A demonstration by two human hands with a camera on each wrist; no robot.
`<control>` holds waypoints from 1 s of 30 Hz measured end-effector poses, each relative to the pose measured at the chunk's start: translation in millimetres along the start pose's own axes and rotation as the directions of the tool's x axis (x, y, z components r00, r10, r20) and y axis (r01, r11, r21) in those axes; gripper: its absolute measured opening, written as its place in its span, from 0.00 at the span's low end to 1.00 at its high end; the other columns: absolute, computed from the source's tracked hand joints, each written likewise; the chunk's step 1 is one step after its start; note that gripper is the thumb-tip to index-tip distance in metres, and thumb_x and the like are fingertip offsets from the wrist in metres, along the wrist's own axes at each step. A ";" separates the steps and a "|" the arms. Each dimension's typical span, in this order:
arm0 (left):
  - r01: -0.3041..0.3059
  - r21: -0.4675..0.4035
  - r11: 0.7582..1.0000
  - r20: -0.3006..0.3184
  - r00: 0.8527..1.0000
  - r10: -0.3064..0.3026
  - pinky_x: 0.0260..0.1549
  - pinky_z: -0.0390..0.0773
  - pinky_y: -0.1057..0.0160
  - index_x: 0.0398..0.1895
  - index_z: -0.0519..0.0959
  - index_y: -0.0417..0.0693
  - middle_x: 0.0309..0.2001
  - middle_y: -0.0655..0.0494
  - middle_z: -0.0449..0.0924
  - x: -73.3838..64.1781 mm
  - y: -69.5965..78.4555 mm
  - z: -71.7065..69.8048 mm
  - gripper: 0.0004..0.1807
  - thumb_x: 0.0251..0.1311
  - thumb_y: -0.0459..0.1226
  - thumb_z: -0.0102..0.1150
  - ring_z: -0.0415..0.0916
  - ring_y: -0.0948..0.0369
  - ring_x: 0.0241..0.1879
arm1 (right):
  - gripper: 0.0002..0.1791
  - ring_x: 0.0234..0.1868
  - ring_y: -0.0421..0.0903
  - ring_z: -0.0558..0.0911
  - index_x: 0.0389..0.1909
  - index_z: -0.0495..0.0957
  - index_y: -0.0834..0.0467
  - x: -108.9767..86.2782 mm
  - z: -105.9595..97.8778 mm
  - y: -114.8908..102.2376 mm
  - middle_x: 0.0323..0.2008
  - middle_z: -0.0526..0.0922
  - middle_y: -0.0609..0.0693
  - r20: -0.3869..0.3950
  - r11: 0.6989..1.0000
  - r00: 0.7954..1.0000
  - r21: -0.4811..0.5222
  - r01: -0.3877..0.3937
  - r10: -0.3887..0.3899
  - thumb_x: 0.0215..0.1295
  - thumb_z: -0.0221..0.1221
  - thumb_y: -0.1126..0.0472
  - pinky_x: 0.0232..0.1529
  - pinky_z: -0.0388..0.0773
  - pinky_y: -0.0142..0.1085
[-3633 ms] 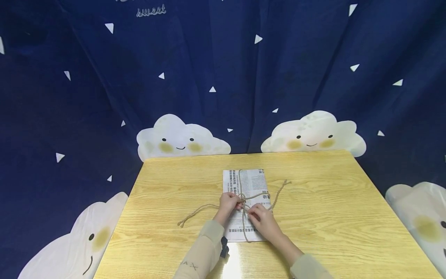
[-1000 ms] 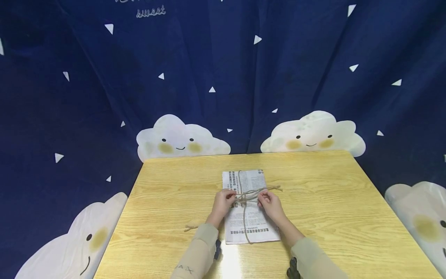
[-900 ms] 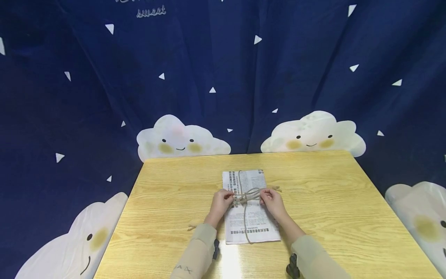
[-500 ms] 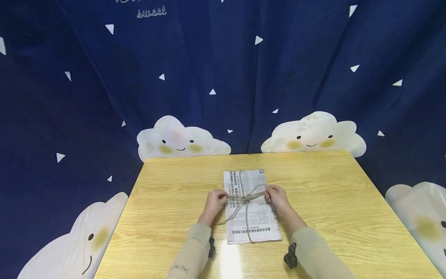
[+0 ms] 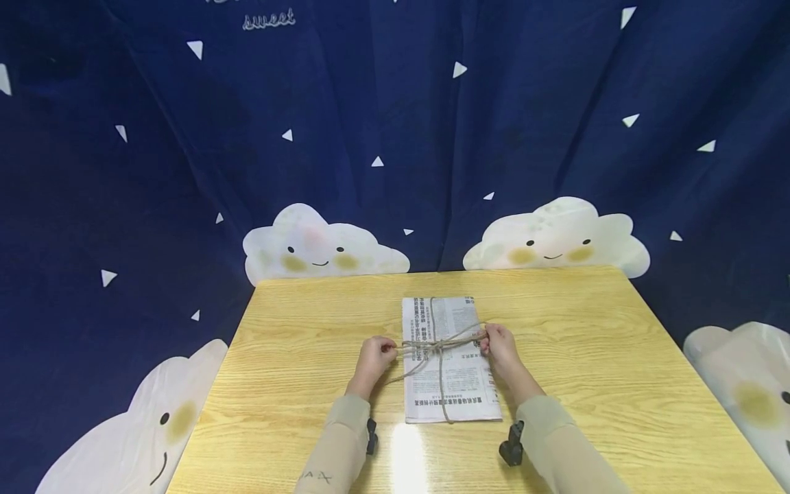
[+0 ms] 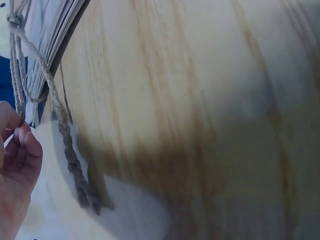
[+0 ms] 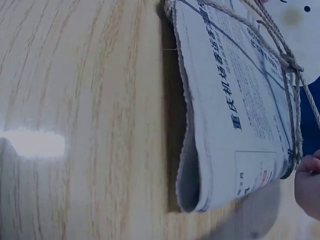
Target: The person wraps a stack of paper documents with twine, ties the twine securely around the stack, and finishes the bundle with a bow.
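Observation:
A folded stack of newspaper (image 5: 459, 385) lies on the wooden table, with brown twine (image 5: 441, 377) running round it lengthwise and across. At its middle the twine meets in a knot (image 7: 290, 62) with loops out to both sides. My left hand (image 5: 372, 360) pinches the loop on the left, just beyond the paper's edge. On the opposite side, my right hand (image 5: 501, 346) pinches the loop at the paper's right edge; the right wrist view catches only part of that hand. One loose twine end (image 6: 72, 160) dangles beside the left hand, frayed at its tip.
The wooden table (image 5: 586, 357) extends to both sides of the newspaper. Behind it hangs a dark blue curtain (image 5: 370, 103) with white clouds. A black strap-like device (image 5: 512, 446) sits at the right wrist, another (image 5: 372, 437) at the left.
Both hands, earlier close together at the knot, have drawn apart sideways, stretching the loops. The knot looks smaller and tighter. The newspaper has shifted slightly right and away.

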State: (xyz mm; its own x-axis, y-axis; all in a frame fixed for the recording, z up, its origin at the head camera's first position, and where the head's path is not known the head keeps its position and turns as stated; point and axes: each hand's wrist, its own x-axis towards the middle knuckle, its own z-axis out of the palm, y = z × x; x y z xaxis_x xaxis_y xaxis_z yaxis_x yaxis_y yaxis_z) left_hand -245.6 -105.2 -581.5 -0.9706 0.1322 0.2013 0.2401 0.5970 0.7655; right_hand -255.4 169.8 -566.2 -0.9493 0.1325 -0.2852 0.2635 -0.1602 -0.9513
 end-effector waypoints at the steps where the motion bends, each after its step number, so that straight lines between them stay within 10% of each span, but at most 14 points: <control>1: 0.006 -0.002 1.000 -0.003 1.000 -0.006 0.24 0.75 0.71 0.28 0.81 0.33 0.26 0.47 0.80 0.0 0.0 -0.3 0.08 0.44 0.23 0.55 0.73 0.62 0.25 | 0.18 0.18 0.33 0.67 0.52 0.59 0.73 0.2 -0.7 0.0 0.27 0.70 0.48 -0.008 1.000 1.000 0.005 -0.007 0.008 0.72 0.36 0.62 0.17 0.65 0.21; 30: 0.133 -0.017 0.991 -0.112 0.985 -0.134 0.18 0.68 0.71 0.22 0.80 0.34 0.18 0.52 0.74 -3.3 -0.2 -5.0 0.04 0.42 0.24 0.55 0.65 0.64 0.19 | 0.15 0.17 0.35 0.65 0.47 0.65 0.69 1.9 -8.0 4.0 0.30 0.75 0.48 -0.129 0.999 0.991 0.028 -0.017 0.021 0.71 0.40 0.60 0.17 0.63 0.24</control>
State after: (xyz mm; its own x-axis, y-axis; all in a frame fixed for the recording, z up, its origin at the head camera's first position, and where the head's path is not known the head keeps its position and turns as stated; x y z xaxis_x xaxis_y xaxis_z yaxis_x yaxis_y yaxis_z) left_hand -242.4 -109.6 -579.3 -0.9857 -0.0381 0.1641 0.1095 0.5956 0.7958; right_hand -254.8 177.3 -571.5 -0.9135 0.2539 -0.3178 0.2751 -0.1902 -0.9424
